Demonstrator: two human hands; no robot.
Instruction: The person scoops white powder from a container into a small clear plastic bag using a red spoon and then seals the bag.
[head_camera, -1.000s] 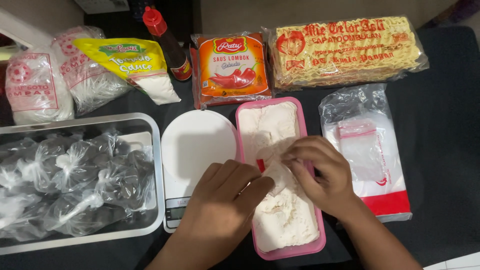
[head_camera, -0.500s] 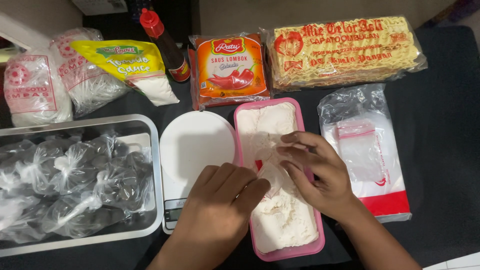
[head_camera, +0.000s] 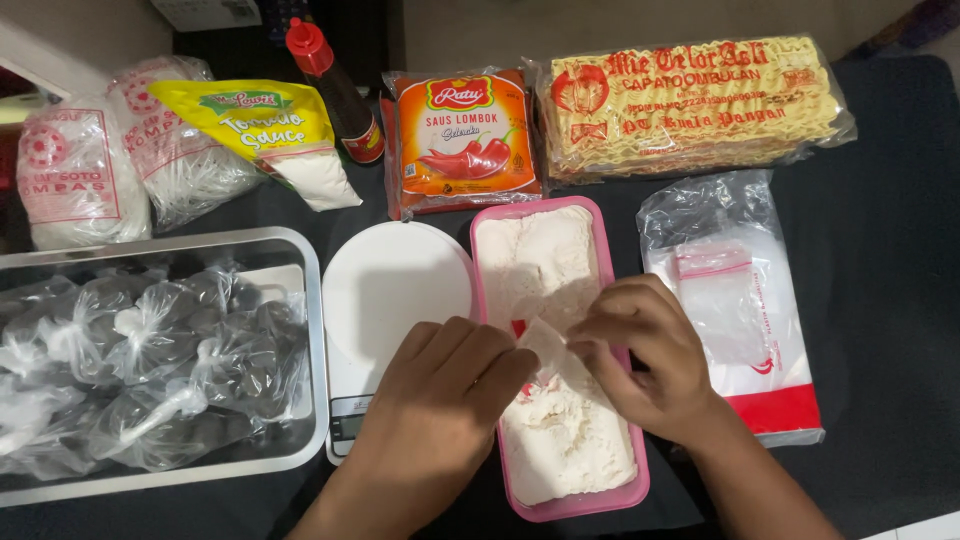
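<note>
Both hands, left hand (head_camera: 440, 385) and right hand (head_camera: 650, 355), pinch a small clear plastic bag (head_camera: 553, 352) over the pink tub (head_camera: 627, 490) of white powder, the white scale (head_camera: 385, 290) at nine o'clock.

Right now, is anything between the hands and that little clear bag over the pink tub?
Nothing visible. The left hand and right hand both already pinch the small clear bag, directly above the white powder in the pink tub.
</note>
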